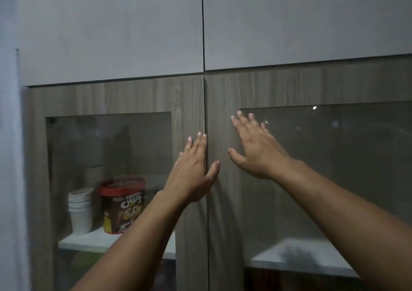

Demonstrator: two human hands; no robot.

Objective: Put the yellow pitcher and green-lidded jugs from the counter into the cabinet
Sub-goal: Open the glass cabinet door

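Cabinet (191,94): both glass doors closed. Left hand (191,174) and right hand (256,150) are pressing flat at the centre seam, fingers apart, holding nothing. Cups (80,210) and tub (122,206) are sitting at 8 o'clock. Pitcher, jugs: not showing; progress cannot be judged.

Two bare forearms, no sleeves; left hand (191,172), right hand (256,148), short pale fingernails

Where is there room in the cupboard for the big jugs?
Behind the right glass door the white shelf looks bare. Behind the left glass door it is crowded: stacked white cups and a Choco Chips tub stand side by side. Both doors look closed.
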